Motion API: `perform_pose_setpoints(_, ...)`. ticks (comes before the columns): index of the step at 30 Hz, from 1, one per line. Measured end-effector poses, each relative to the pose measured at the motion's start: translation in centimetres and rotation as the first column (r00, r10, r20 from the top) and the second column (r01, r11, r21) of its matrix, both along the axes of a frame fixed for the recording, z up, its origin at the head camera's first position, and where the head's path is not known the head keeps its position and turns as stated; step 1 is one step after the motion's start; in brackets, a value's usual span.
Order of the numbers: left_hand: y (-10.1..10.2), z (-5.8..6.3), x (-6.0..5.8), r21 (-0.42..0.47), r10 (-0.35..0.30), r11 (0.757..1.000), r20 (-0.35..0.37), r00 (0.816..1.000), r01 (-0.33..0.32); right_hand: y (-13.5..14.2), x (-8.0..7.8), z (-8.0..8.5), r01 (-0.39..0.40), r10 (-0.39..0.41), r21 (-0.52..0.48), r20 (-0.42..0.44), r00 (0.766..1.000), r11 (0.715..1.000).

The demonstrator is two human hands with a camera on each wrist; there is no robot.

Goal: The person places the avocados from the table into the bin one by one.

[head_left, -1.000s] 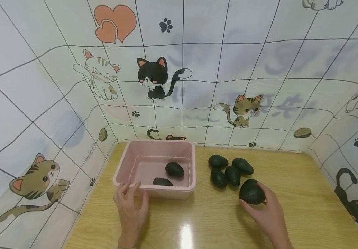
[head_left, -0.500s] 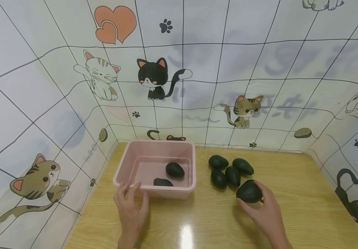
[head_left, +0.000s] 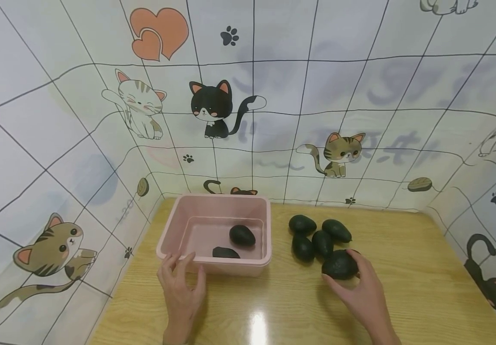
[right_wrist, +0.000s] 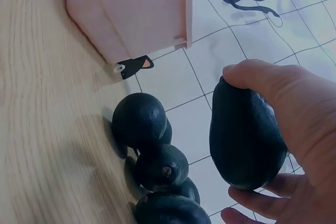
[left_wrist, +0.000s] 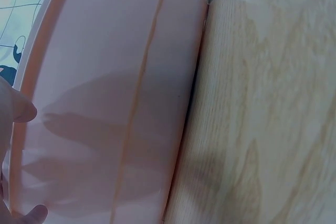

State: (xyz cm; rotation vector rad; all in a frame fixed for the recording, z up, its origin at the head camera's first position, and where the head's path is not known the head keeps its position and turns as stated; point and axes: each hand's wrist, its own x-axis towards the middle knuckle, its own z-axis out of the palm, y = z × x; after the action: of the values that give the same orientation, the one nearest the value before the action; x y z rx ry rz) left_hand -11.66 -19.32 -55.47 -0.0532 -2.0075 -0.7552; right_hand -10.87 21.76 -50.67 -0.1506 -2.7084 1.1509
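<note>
The right hand point(head_left: 366, 294) has its thumb and fingers bent around a dark avocado point(head_left: 340, 265), up off the surface point(head_left: 420, 268) near four more avocados point(head_left: 322, 244). That one looks smooth, so a weak grip could let it slip, or it could bump the pile and make one roll. The pink box point(head_left: 235, 269) has two avocados point(head_left: 242, 235) inside; its side stands in the way. The left hand point(head_left: 182, 287) touches its rim, fingers loose.
</note>
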Motion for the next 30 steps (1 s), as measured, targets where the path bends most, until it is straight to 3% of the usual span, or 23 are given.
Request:
perform_pose_setpoints(9,0.0,-0.1,0.1,-0.002,0.002,1.0,-0.012,1.0,-0.002,-0.7,-0.1,0.4,-0.005,0.006,0.025,-0.046,0.999,1.0)
perform_pose_setpoints(30,0.1,0.1,0.1,0.014,-0.002,1.0,0.006,1.0,0.002,-1.4,-0.5,1.0,-0.038,0.036,-0.022,-0.068,0.997,0.999)
